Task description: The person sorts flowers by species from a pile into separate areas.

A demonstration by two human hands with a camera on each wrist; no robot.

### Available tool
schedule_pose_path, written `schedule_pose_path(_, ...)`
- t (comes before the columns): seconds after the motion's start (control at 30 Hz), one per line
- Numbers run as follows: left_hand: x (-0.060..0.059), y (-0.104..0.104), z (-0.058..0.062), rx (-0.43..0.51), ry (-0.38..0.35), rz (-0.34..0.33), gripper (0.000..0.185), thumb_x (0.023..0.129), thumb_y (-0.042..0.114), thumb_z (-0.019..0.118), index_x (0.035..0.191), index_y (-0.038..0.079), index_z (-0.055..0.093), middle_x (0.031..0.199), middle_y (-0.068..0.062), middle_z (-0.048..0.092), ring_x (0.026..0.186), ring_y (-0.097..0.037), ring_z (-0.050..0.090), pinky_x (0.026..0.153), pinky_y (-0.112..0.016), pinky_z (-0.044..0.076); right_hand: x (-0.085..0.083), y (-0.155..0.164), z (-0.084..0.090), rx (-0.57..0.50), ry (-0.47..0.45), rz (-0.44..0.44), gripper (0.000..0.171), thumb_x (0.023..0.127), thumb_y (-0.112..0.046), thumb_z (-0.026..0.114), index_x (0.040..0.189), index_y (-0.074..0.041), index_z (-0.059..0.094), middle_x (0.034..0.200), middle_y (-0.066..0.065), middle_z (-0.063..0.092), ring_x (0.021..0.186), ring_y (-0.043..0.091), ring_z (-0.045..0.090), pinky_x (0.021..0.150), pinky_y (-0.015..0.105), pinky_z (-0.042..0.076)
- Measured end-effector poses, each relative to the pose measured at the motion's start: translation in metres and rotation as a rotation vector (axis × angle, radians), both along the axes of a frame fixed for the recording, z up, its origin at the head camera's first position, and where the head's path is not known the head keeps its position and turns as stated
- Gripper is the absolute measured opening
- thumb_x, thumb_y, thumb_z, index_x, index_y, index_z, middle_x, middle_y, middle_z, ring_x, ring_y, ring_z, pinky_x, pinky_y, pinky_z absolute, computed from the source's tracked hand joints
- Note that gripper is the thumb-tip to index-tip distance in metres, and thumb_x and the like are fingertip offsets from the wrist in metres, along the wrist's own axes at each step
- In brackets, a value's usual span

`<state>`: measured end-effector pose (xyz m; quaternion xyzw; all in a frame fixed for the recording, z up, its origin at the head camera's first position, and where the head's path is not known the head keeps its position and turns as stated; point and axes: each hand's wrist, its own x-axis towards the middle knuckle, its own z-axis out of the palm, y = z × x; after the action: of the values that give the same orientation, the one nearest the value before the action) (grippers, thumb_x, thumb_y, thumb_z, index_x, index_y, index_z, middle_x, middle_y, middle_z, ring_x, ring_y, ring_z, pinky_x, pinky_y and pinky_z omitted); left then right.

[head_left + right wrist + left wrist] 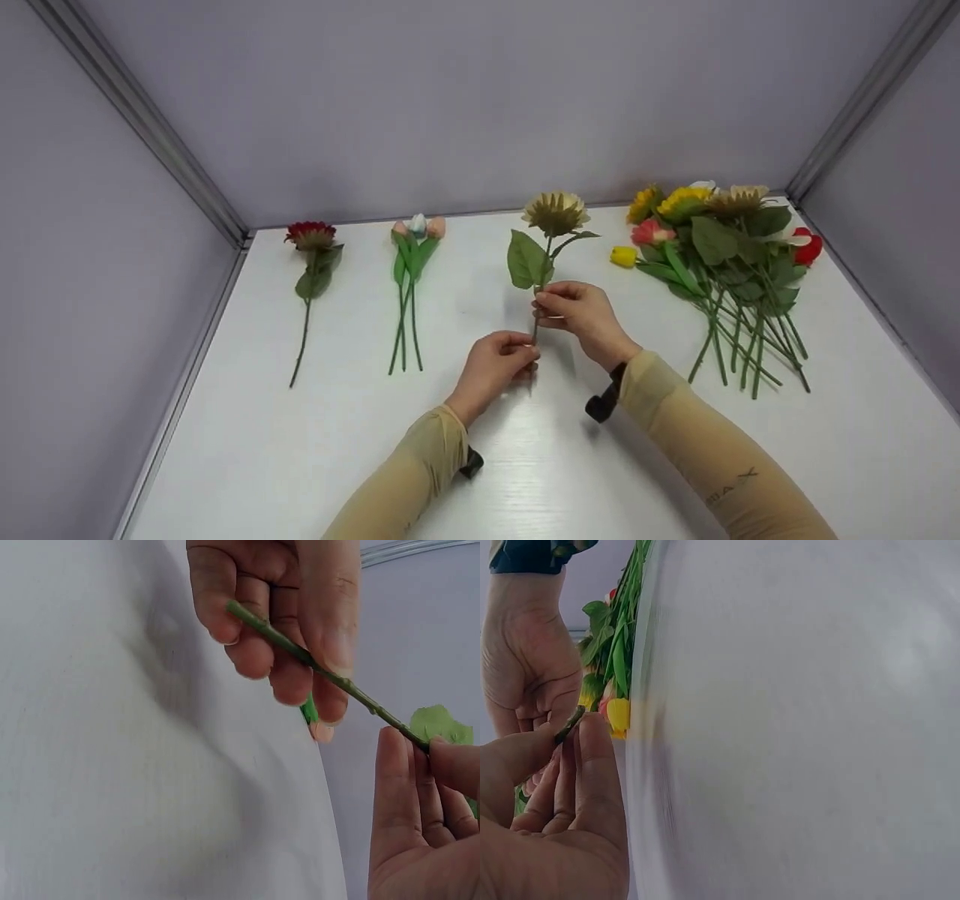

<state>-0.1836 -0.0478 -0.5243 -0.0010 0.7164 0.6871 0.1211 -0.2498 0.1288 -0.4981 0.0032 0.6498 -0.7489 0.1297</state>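
A cream sunflower (556,216) with a brownish underside and green leaves (527,259) stands nearly upright between both hands, its head toward the back wall. My right hand (591,319) pinches the stem just below the leaves. Lower down, my left hand (491,369) pinches the same stem between thumb and fingers. In the left wrist view the cut stem end (570,724) pokes out above the left thumb. The right wrist view shows the knobbly green stem (360,696) running between the two hands.
On the white table (337,450), a dark red flower (311,236) lies at far left. Beside it lie three tulips (418,247), peach and white. A heap of mixed flowers (720,247) covers the right side, a yellow tulip (622,256) at its edge. Grey walls (480,97) enclose the table.
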Motion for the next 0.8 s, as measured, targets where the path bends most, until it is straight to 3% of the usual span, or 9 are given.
schedule_pose_path(0.17,-0.004,-0.015,0.005,-0.068,0.048,0.023,0.027,0.096,0.010,0.071,0.117,-0.006,0.069,0.096,-0.011,0.074,0.086,-0.020,0.072,0.074,-0.033,0.061,0.001,-0.019,0.002,0.010,0.037,0.022,0.029,0.097,-0.012,0.073,0.119,0.005,0.067,0.107,0.019,0.071,0.095,0.026,0.071,0.085,0.040,0.060)
schedule_pose_path(0.33,-0.008,-0.053,0.013,-0.226,0.087,0.061,0.023,0.098,0.011,0.069,0.116,-0.003,0.071,0.096,-0.007,0.073,0.086,-0.019,0.071,0.074,-0.032,0.060,0.005,-0.043,0.003,0.075,0.122,0.077,0.025,0.101,-0.012,0.067,0.121,0.002,0.069,0.114,0.022,0.070,0.100,0.030,0.071,0.087,0.039,0.060)
schedule_pose_path(0.47,-0.010,-0.105,0.026,-0.374,0.097,0.139,0.023,0.098,0.012,0.069,0.118,0.000,0.072,0.098,-0.009,0.072,0.085,-0.020,0.069,0.072,-0.031,0.059,0.014,-0.060,0.008,0.278,0.259,0.159,0.027,0.103,-0.022,0.064,0.125,-0.007,0.070,0.119,0.014,0.070,0.109,0.027,0.068,0.093,0.037,0.056)
schedule_pose_path(0.63,-0.011,-0.184,0.039,-0.617,0.117,0.245,0.025,0.101,0.013,0.064,0.122,0.001,0.070,0.103,-0.014,0.071,0.085,-0.022,0.068,0.068,-0.032,0.054,0.027,-0.080,0.014,0.561,0.447,0.247,0.036,0.105,-0.037,0.059,0.135,-0.018,0.065,0.130,-0.002,0.066,0.121,0.017,0.061,0.102,0.037,0.050)
schedule_pose_path(0.8,-0.005,-0.250,0.041,-0.859,0.114,0.341,0.027,0.104,0.012,0.058,0.124,-0.001,0.069,0.112,-0.020,0.070,0.097,-0.031,0.067,0.079,-0.043,0.054,0.037,-0.105,0.019,0.769,0.635,0.376,0.057,0.106,-0.045,0.054,0.154,-0.016,0.047,0.156,0.003,0.046,0.145,0.019,0.039,0.117,0.040,0.036)
